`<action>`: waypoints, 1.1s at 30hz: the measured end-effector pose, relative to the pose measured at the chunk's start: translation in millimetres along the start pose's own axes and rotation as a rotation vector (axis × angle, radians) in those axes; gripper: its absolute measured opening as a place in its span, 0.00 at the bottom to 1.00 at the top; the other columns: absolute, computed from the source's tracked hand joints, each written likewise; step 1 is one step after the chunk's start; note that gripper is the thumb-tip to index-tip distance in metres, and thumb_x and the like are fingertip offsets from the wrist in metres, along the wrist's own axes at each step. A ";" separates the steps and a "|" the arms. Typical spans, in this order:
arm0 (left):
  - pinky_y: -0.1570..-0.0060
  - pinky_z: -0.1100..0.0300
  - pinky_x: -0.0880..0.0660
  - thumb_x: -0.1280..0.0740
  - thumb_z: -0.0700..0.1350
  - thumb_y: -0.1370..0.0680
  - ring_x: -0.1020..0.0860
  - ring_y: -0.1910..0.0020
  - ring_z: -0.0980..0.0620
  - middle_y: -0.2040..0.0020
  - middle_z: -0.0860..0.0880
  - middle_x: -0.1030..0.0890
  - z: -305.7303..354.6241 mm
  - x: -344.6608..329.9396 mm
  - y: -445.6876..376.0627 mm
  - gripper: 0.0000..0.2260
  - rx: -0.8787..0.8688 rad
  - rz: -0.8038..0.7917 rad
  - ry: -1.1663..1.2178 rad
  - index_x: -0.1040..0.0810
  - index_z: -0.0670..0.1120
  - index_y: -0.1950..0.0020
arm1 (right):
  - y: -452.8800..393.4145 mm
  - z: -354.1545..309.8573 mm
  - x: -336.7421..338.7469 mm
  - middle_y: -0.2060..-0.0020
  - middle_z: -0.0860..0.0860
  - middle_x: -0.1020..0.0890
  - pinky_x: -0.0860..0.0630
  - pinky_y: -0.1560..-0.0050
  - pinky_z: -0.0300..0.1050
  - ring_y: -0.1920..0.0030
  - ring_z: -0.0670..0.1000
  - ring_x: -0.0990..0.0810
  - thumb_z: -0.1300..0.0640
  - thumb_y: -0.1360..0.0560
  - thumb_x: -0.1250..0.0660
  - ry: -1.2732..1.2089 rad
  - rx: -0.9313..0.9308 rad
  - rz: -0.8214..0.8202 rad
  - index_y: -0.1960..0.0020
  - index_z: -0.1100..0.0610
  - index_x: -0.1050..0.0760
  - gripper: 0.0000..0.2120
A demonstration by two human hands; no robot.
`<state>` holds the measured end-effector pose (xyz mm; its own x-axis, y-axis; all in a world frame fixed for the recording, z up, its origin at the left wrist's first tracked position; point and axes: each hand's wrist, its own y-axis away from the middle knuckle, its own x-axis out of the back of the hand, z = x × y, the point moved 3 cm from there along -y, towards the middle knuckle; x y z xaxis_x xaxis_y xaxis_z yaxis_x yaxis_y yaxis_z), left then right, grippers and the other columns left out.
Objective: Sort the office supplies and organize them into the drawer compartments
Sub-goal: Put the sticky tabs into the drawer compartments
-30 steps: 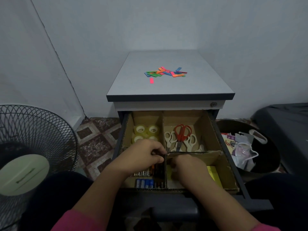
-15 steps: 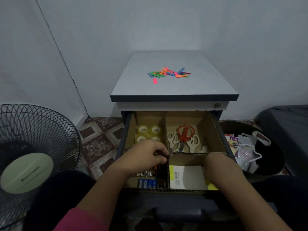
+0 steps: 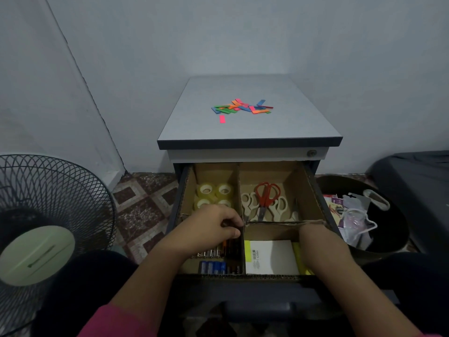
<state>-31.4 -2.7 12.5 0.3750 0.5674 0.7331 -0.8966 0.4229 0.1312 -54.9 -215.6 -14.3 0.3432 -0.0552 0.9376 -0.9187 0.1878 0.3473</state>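
Left hand [image 3: 213, 227] pinching the cardboard divider [image 3: 272, 223] where the walls cross. Right hand [image 3: 315, 235] on the divider's right end, fingers hidden, so grip hard to tell. Best to push down softly and keep it straight. Batteries [image 3: 213, 266], tape rolls [image 3: 215, 194], scissors [image 3: 266, 200], sticky notes [image 3: 271, 256] already in drawer [image 3: 313, 181] boxes. Colored strips [image 3: 241, 108] waiting on gray worktop [image 3: 291, 122]. Fan [image 3: 43, 227] on left, tiled floor [image 3: 143, 210] below.

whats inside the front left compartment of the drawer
Blue batteries at the front and silver-tipped ones behind them show. The left hand covers the compartment's back part, so what lies there cannot be seen.
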 end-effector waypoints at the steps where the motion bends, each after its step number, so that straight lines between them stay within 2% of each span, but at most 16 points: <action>1: 0.50 0.67 0.27 0.31 0.45 0.24 0.24 0.52 0.62 0.52 0.59 0.23 0.4 0.1 0.1 0.09 -0.002 -0.001 -0.003 0.19 0.52 0.44 | -0.1 0.8 0.1 0.56 0.51 0.22 0.24 0.50 0.44 0.48 0.52 0.20 0.62 0.23 0.40 -0.003 0.007 0.020 0.49 0.57 0.25 0.06; 3: 0.51 0.67 0.27 0.31 0.45 0.24 0.25 0.52 0.62 0.52 0.59 0.24 0.1 0.6 0.1 0.09 -0.008 -0.001 -0.012 0.19 0.52 0.44 | 0.7 2.0 1.6 0.64 0.48 0.28 0.25 0.54 0.43 0.51 0.52 0.20 0.63 0.23 0.41 -0.018 0.013 0.065 0.51 0.56 0.25 0.07; 7: 0.49 0.65 0.26 0.31 0.45 0.24 0.24 0.51 0.61 0.51 0.57 0.23 -0.8 0.6 -0.6 0.09 -0.010 -0.008 -0.022 0.19 0.52 0.44 | -1.7 4.6 2.6 0.58 0.50 0.23 0.26 0.58 0.43 0.55 0.52 0.20 0.61 0.23 0.42 -0.069 0.038 0.125 0.50 0.54 0.24 0.09; 10: 0.47 0.61 0.24 0.31 0.46 0.24 0.24 0.50 0.60 0.50 0.57 0.22 -1.3 0.5 -1.1 0.09 -0.007 -0.008 -0.023 0.19 0.52 0.44 | -5.0 7.2 1.1 0.63 0.49 0.27 0.28 0.61 0.42 0.61 0.51 0.24 0.61 0.24 0.41 -0.081 0.041 0.129 0.56 0.53 0.27 0.06; 13: 0.45 0.59 0.24 0.31 0.46 0.24 0.23 0.49 0.59 0.49 0.56 0.22 -1.7 0.5 -1.1 0.09 -0.002 -0.011 -0.016 0.19 0.52 0.44 | -7.8 8.9 1.7 0.67 0.48 0.27 0.27 0.62 0.41 0.63 0.51 0.24 0.60 0.25 0.40 -0.090 0.023 0.118 0.61 0.52 0.28 0.08; 17: 0.45 0.59 0.24 0.31 0.46 0.24 0.24 0.49 0.60 0.49 0.57 0.22 -2.2 -0.1 -1.5 0.09 -0.009 -0.017 -0.016 0.19 0.53 0.44 | -7.8 10.2 2.7 0.67 0.48 0.26 0.28 0.63 0.41 0.64 0.51 0.24 0.61 0.26 0.40 -0.103 0.012 0.125 0.64 0.52 0.28 0.09; 20: 0.45 0.59 0.24 0.30 0.46 0.24 0.23 0.49 0.60 0.49 0.57 0.22 -3.1 -0.5 -2.2 0.09 -0.012 -0.018 -0.013 0.19 0.53 0.45 | -7.7 11.0 3.7 0.66 0.49 0.24 0.25 0.62 0.42 0.63 0.50 0.22 0.61 0.26 0.40 -0.145 0.002 0.107 0.64 0.53 0.27 0.10; 24: 0.47 0.61 0.24 0.30 0.46 0.24 0.23 0.50 0.61 0.50 0.58 0.22 -4.4 -0.8 -2.8 0.09 -0.013 -0.014 -0.006 0.19 0.54 0.45 | -3.0 4.2 11.7 0.64 0.55 0.17 0.19 0.57 0.46 0.61 0.54 0.18 0.62 0.26 0.38 -0.360 0.024 0.023 0.60 0.60 0.18 0.10; 27: 0.48 0.64 0.25 0.30 0.46 0.24 0.24 0.51 0.61 0.51 0.59 0.22 -4.0 -1.3 -2.9 0.09 -0.019 -0.013 -0.010 0.19 0.53 0.45 | -0.6 -6.2 8.7 0.61 0.54 0.15 0.20 0.51 0.45 0.56 0.53 0.16 0.62 0.25 0.36 -0.388 0.042 -0.130 0.52 0.61 0.17 0.09; 29: 0.47 0.63 0.25 0.30 0.46 0.24 0.24 0.50 0.61 0.51 0.59 0.22 -3.4 -1.2 -3.0 0.09 -0.018 -0.011 -0.011 0.19 0.53 0.45 | -1.0 -9.6 5.0 0.54 0.52 0.16 0.22 0.46 0.44 0.53 0.50 0.18 0.59 0.24 0.33 -0.319 0.055 -0.204 0.44 0.55 0.20 0.10; 30: 0.47 0.63 0.26 0.30 0.46 0.24 0.24 0.50 0.60 0.51 0.59 0.23 -3.1 -1.0 -2.8 0.09 -0.020 -0.009 -0.014 0.19 0.53 0.45 | -2.2 -9.7 3.2 0.49 0.51 0.18 0.23 0.44 0.44 0.50 0.50 0.19 0.58 0.26 0.31 -0.283 0.070 -0.213 0.40 0.52 0.22 0.14; 32: 0.47 0.63 0.26 0.30 0.46 0.24 0.24 0.50 0.60 0.51 0.59 0.23 -2.7 -0.5 -2.3 0.09 -0.024 -0.007 -0.019 0.19 0.53 0.45 | -3.7 -9.2 0.7 0.41 0.49 0.22 0.24 0.41 0.45 0.43 0.51 0.22 0.56 0.29 0.27 -0.186 0.115 -0.227 0.36 0.47 0.25 0.22; 33: 0.48 0.64 0.26 0.30 0.46 0.24 0.24 0.50 0.61 0.51 0.59 0.23 -2.3 -0.5 -2.4 0.09 -0.025 -0.007 -0.019 0.19 0.53 0.45 | -2.7 -9.5 0.1 0.40 0.48 0.23 0.24 0.41 0.46 0.42 0.51 0.23 0.55 0.30 0.26 -0.151 0.133 -0.219 0.36 0.46 0.25 0.24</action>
<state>-28.8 -2.4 10.3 0.3764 0.5506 0.7451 -0.8877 0.4445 0.1199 -50.5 -206.9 -15.3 0.5125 -0.2279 0.8279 -0.8468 0.0258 0.5313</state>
